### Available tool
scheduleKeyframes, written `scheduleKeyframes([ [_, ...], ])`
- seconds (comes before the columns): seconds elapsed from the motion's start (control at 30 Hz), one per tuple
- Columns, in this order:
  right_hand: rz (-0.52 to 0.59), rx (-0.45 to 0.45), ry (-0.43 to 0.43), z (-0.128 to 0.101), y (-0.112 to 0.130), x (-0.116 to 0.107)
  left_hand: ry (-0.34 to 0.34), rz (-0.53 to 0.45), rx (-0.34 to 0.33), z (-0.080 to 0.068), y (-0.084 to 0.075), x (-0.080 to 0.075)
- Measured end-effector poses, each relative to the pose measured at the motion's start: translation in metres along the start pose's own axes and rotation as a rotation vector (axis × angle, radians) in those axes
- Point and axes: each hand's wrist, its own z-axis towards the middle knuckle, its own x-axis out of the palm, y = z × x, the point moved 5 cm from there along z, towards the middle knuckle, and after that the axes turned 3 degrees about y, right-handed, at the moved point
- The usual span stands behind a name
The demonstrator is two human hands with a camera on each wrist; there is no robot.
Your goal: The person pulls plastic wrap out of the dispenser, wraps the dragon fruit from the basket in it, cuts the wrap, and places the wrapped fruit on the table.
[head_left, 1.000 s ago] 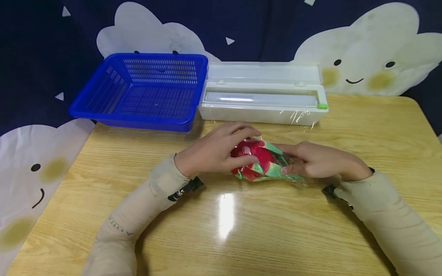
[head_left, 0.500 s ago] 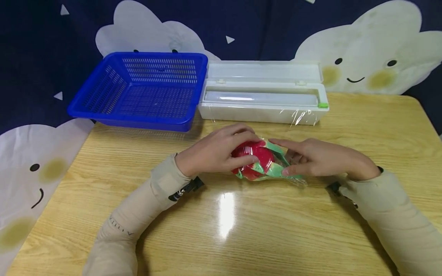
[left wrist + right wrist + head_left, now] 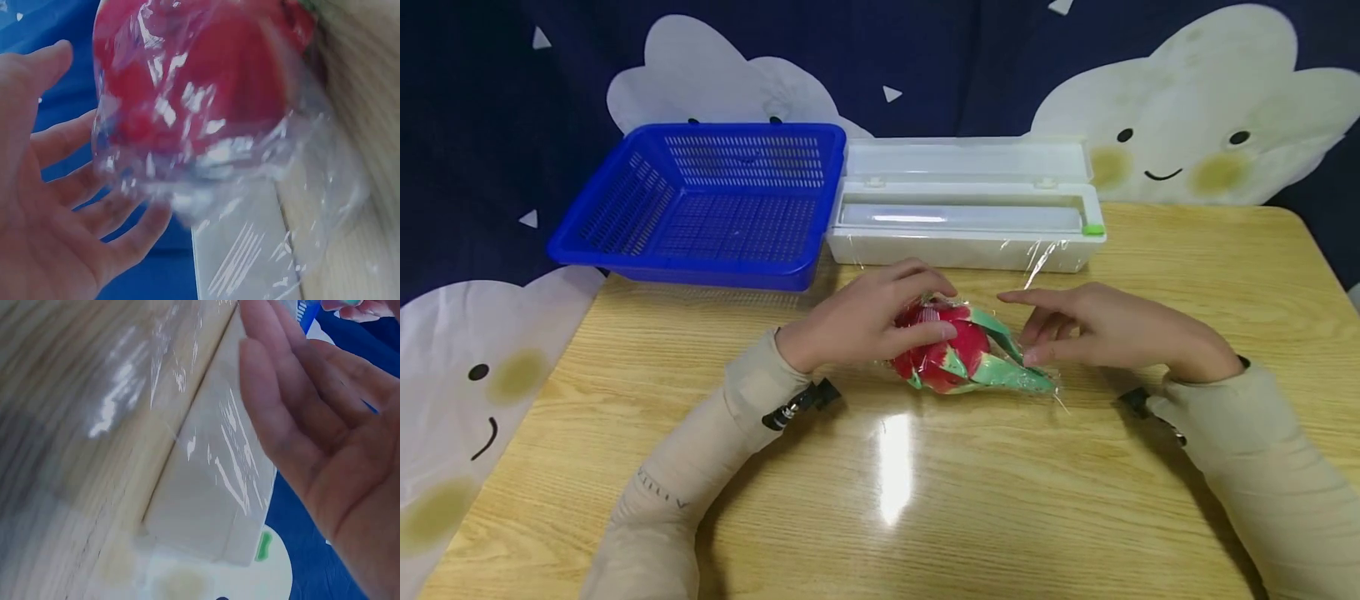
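A red dragon fruit (image 3: 966, 346) with green leaf tips, wrapped in clear plastic film, lies on the wooden table. My left hand (image 3: 880, 312) is over its left end, thumb above the front and fingers toward the back. Seen from the left wrist, the fingers (image 3: 87, 181) are spread along the crinkled film (image 3: 206, 169), and the thumb stands apart from the fruit. At the leafy end is my right hand (image 3: 1097, 329), fingers loosely bent and index stretched forward, thumb tip close by a leaf. The right wrist view shows its fingers (image 3: 275, 394) with nothing between them.
Behind the hands stands a white cling film box (image 3: 962, 250) with its lid raised and a roll (image 3: 955, 218) inside. Loose film hangs over its front. A blue plastic basket (image 3: 715, 268) stands to its left. Behind is a dark cloud-patterned cloth (image 3: 955, 67).
My right hand has drawn back to the right and let go of the leafy end, so the leaf tips show. The dragon fruit has shifted slightly left and the left hand has loosened.
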Motion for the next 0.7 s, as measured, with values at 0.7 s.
scheduleKeyframes([
  [0.7, -0.013, 0.143, -0.676, -0.025, -0.024, -0.047, -0.162, 0.036, -0.148, 0.023, 0.029, -0.031],
])
